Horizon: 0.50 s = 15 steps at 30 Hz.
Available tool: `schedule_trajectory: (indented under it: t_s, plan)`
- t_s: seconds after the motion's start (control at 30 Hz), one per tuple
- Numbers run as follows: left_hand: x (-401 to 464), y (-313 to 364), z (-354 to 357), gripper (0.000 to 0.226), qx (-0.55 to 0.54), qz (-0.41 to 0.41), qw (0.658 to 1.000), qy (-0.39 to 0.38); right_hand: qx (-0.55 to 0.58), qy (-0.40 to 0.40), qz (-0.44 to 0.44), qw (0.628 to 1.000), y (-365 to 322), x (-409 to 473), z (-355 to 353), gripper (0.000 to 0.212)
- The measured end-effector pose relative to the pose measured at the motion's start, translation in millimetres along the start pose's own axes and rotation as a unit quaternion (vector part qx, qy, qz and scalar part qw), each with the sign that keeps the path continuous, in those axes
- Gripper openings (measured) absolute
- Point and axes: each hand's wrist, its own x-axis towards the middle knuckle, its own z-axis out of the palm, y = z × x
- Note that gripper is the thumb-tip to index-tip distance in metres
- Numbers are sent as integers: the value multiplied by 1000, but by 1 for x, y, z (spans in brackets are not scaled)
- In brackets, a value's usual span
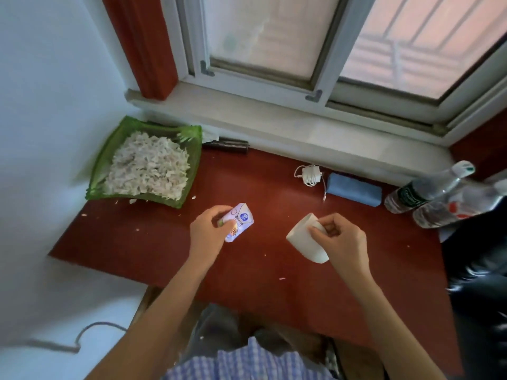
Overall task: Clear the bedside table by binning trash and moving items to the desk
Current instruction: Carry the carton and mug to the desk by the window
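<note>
Over the smooth red table (153, 250), the left hand (210, 230) pinches a crinkled glossy wrapper (241, 219), just right of the ribbed green tray (105, 163) of pale shavings. Further right of the tray, the right hand (340, 241) has its fingers curled round a tipped, plain white cup (303, 238).

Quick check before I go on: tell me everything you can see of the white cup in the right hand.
The white cup is plain and smooth, with no print visible; whether it is paper or ceramic is unclear. It is tipped on its side, one end toward the window, the other toward the person, above the red-brown table. The right hand grips it from the right side, fingers curled over its wall. Nothing else touches it.
</note>
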Motion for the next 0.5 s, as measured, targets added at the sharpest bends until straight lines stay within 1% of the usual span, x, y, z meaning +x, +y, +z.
schedule_trajectory:
  t_s: [0.17, 0.3, 0.4, 0.5]
  plan:
    - [64, -7, -2, 28, -20, -33, 999, -11, 7, 41, 54, 998, -16, 19, 28, 12]
    - [106, -17, 14, 25, -16, -69, 997, -7, 16, 64, 83, 994, -22, 28, 45, 9]
    - [135, -21, 30, 24, -24, -97, 995, 18, 26, 70, 104, 992, -26, 34, 56, 9]
    - [154, -24, 42, 21, -39, -123, 990, 65, 29, 71, 109, 991, -29, 42, 62, 9]
